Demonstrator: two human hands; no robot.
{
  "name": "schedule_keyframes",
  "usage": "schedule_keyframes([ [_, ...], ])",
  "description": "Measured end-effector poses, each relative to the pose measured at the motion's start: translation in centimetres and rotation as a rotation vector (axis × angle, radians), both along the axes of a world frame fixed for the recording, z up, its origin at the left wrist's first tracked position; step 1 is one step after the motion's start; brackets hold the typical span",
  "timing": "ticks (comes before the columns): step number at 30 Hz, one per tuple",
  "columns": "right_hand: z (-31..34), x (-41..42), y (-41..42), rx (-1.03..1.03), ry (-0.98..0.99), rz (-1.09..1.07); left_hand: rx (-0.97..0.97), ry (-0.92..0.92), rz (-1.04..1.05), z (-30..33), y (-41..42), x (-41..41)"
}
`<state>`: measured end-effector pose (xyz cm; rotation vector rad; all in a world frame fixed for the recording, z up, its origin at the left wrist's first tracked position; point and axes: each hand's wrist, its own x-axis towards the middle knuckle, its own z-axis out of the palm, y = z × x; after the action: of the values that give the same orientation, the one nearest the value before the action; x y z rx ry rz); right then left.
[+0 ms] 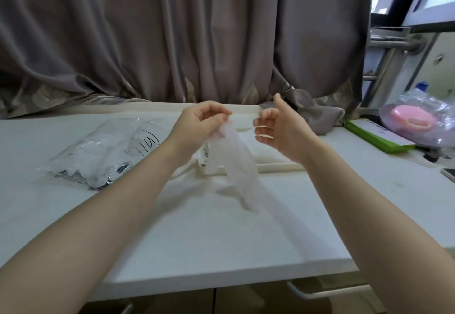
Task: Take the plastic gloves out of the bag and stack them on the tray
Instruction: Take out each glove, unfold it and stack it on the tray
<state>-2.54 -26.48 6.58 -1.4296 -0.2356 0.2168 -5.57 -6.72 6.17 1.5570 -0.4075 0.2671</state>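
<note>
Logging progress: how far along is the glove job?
Early. Left hand pinches one glove hanging above the table; right hand is open beside it. No stack shows on the tray yet. The bag still looks full.

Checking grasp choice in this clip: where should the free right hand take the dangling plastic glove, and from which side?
Judging by its pose, at the top edge, beside the left hand's pinch. The plastic glove hangs limp from there, so only that edge is taut. The right hand is open, level with it, so its grip should come in from the right.
</note>
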Motion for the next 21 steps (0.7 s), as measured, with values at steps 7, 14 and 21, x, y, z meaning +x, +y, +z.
schedule_keyframes([
  [7, -0.6, -1.1, 2.7, -0.079, -0.087, 0.444, 0.242, -0.067, -0.194, 2.9, -0.4, -1.3],
  [14, -0.6, -1.0, 0.6, -0.037, -0.063, 0.255, 0.403, -0.048, -0.08, 2.4, 1.1, -0.9],
  [21, 0.5, -0.7, 0.4, -0.151, -0.26, 0.252, 0.387, 0.365, -0.271, 2.2, -0.4, 1.0],
])
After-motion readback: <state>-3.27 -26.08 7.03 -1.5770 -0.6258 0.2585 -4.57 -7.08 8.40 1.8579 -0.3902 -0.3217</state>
